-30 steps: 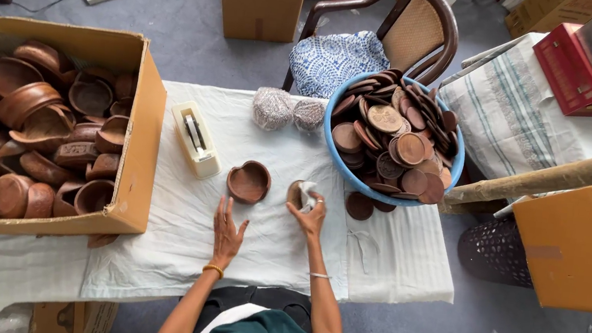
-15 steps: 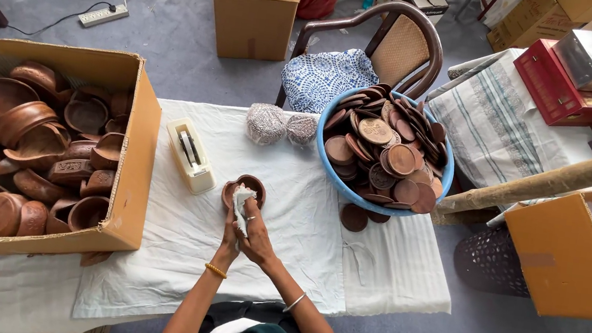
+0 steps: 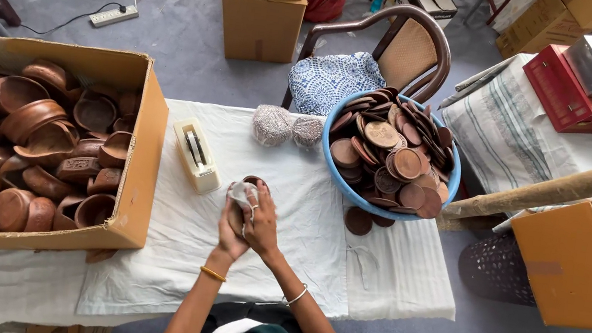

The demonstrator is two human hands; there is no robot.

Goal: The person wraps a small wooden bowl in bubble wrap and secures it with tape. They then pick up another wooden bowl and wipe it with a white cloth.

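- Holding one small brown bowl (image 3: 239, 208) above the middle of the tabletop (image 3: 284, 263); left hand (image 3: 230, 228) cupped under it, right hand (image 3: 261, 222) pressing one pale cloth (image 3: 241, 194) against its rim.
- Two bangles: yellow on the left wrist (image 3: 212, 274), silver on the right (image 3: 297, 295).
- Just beyond, one cream tape dispenser (image 3: 196, 154), apart from the hands.
- One loose brown lid (image 3: 358, 221) on the white sheet, beside one blue basin (image 3: 333, 171) heaped with lids.
- Left, one open cardboard box (image 3: 138, 162) crowded with bowls.
- Farther, two wrapped bundles (image 3: 287, 127).
- Behind, one wooden chair (image 3: 410, 49), two stacked cartons (image 3: 263, 4), one power strip (image 3: 113, 15) on grey floor.
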